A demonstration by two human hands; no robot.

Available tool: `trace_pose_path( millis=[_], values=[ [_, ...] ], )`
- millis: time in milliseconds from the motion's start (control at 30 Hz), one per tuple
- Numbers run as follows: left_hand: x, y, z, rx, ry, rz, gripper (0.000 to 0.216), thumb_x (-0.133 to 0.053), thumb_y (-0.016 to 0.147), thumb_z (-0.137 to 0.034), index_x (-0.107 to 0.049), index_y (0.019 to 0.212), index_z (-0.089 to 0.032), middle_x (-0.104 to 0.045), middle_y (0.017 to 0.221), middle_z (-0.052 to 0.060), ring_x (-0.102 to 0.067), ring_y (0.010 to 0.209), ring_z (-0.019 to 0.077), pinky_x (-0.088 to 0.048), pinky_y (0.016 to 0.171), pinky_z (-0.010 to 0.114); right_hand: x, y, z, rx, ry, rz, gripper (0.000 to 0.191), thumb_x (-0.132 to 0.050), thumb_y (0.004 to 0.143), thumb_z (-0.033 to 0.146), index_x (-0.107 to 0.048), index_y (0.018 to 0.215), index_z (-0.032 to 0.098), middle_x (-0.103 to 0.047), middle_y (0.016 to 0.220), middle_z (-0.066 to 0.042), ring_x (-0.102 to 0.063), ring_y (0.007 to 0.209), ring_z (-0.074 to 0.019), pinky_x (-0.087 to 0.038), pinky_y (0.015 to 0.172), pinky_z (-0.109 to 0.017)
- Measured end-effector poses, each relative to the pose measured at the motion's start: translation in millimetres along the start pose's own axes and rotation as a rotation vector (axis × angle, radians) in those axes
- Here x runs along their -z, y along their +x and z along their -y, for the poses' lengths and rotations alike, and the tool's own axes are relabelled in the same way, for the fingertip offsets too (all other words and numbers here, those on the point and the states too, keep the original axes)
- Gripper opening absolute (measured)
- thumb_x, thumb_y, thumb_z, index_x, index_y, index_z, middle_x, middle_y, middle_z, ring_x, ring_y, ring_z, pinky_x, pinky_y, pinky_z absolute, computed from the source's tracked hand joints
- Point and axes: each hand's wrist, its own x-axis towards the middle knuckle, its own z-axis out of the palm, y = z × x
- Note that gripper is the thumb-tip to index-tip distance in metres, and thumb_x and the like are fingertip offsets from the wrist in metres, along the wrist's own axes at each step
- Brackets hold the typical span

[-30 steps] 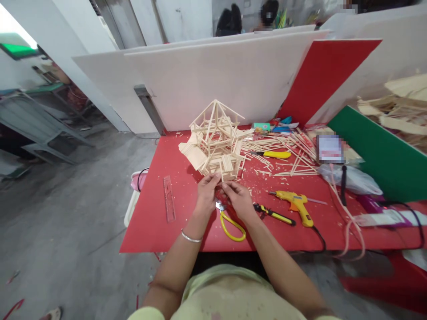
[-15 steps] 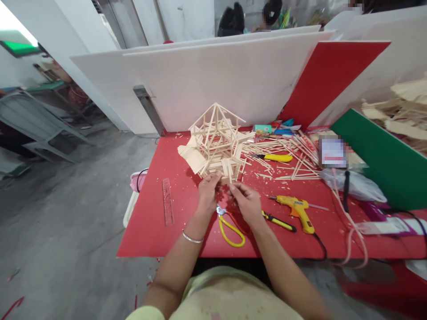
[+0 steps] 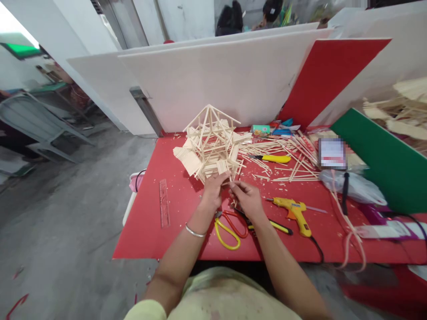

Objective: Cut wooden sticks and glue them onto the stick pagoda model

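Observation:
A pavilion-like model built of thin wooden sticks stands on the red tabletop, with a peaked open frame on top and slatted panels around its lower part. My left hand is at its front lower edge, fingers closed on it and hiding that part. Close on the right, my right hand pinches the end of a thin wooden stick at the model's front; whether the stick is joined to the model is unclear. Below my hands lie scissors with one yellow and one red handle, and a yellow-black utility knife.
A clear ruler lies at left. To the right are a yellow glue gun with a cable, loose sticks, a yellow-handled knife and a plastic bag. White boards stand behind the table; a green board leans at right.
My left hand has moved slightly right, closer to my right hand. The view has shifted a little, and more of the scissors' red handle shows. Both hands stay at the model's front.

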Motion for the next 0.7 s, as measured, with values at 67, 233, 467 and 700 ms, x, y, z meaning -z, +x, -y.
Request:
trace_pose_path(
  millis=[67,233,467,700],
  values=[
    [-2.8,1.2,-1.2,0.0,0.003,0.007,0.027,-0.082,0.063,-0.035,-0.067,0.07,-0.014,-0.064,0.07,0.003,-0.054,0.058,0.0106,-0.039,0.051,0.023,0.6,0.5,1.1,0.002,-0.007,0.009,0.041,-0.073,0.075,0.057,-0.072,0.093,0.02,-0.063,0.062,0.003,-0.047,0.041,-0.0083,-0.043,0.04,-0.022],
    [-5.9,5.6,-0.3,-0.008,-0.005,-0.006,0.022,-0.08,0.064,-0.032,-0.067,0.068,-0.014,-0.063,0.068,0.003,-0.053,0.058,0.0104,-0.038,0.051,0.023,2.5,2.4,2.0,0.036,-0.041,0.034,0.037,-0.072,0.077,0.053,-0.073,0.093,0.02,-0.064,0.064,0.003,-0.047,0.044,-0.008,-0.041,0.043,-0.022],
    [-9.3,7.6,1.2,-0.023,-0.008,-0.051,0.021,-0.08,0.063,-0.029,-0.066,0.065,-0.014,-0.062,0.065,0.002,-0.051,0.054,0.0092,-0.038,0.051,0.022,2.8,3.0,3.5,0.045,-0.057,0.035,0.034,-0.072,0.078,0.05,-0.073,0.09,0.019,-0.063,0.063,0.003,-0.048,0.046,-0.0082,-0.04,0.043,-0.021],
    [-11.2,6.9,1.7,-0.035,-0.026,-0.074,0.022,-0.079,0.063,-0.028,-0.064,0.066,-0.013,-0.062,0.062,0.001,-0.051,0.052,0.0082,-0.038,0.05,0.021,3.1,4.8,5.1,0.015,-0.038,0.055,0.036,-0.072,0.077,0.054,-0.071,0.087,0.02,-0.068,0.067,0.001,-0.053,0.046,-0.0108,-0.045,0.043,-0.024]
  ],
)
